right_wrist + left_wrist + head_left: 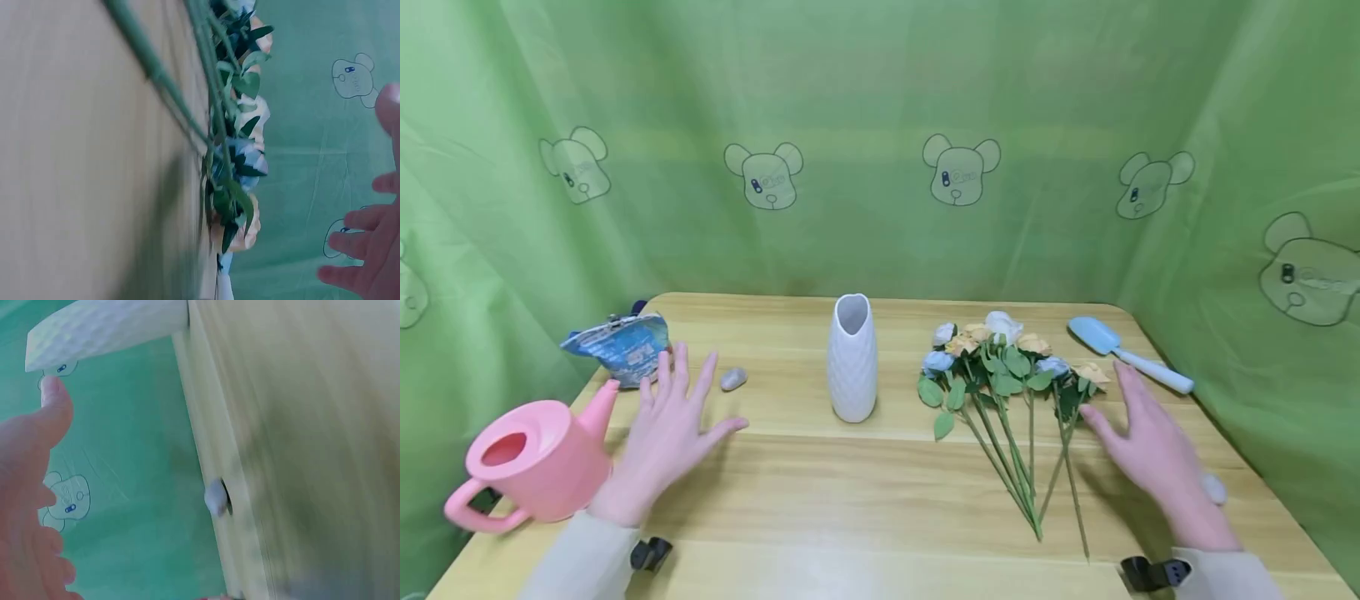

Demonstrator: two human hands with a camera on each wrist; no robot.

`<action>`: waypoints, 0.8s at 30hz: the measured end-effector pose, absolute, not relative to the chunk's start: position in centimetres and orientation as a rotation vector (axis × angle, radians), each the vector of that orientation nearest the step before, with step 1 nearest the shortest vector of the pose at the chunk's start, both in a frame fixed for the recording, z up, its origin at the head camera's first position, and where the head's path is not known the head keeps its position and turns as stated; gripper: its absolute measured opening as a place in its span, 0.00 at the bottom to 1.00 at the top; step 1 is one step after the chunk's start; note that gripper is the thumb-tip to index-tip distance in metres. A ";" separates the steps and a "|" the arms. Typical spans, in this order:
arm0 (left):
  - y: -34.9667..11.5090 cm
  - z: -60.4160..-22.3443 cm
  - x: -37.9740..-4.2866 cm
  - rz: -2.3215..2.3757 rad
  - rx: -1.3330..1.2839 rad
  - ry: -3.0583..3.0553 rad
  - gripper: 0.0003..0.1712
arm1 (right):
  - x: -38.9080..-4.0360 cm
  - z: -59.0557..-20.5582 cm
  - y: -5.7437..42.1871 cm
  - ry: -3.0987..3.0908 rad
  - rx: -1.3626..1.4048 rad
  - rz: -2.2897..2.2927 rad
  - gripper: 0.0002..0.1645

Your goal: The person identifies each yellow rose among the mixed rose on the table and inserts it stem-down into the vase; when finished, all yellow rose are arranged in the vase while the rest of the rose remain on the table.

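My left hand is held over the left of the table with its fingers spread, holding nothing. Close by are a pink watering can, a blue bag and a small grey stone. Over on the right, my right hand hovers with straight fingers beside a bunch of artificial flowers, white, blue and peach, whose green stems point toward me. Between the hands a white textured vase stands upright. In the left wrist view, the thumb shows near the vase.
Behind the right hand lies a light blue trowel with its handle toward the right edge. A pale stone is partly hidden by the right wrist. A green curtain with bear drawings surrounds the wooden table.
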State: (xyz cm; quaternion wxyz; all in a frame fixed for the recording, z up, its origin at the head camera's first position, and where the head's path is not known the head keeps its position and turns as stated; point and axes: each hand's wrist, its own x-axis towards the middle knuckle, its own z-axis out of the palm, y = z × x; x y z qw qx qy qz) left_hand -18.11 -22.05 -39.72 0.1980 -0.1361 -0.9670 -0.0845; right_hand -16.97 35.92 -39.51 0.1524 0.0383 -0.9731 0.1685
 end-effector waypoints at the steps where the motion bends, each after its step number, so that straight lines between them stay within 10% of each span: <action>1: -21.7 -39.6 -18.3 -0.285 -0.383 -2.713 0.57 | -17.0 -39.4 35.8 -2.788 0.081 0.549 0.48; 24: -12.3 -39.1 -23.4 -1.859 -0.363 -2.327 0.41 | -17.5 -41.9 34.0 -2.665 -0.528 1.705 0.33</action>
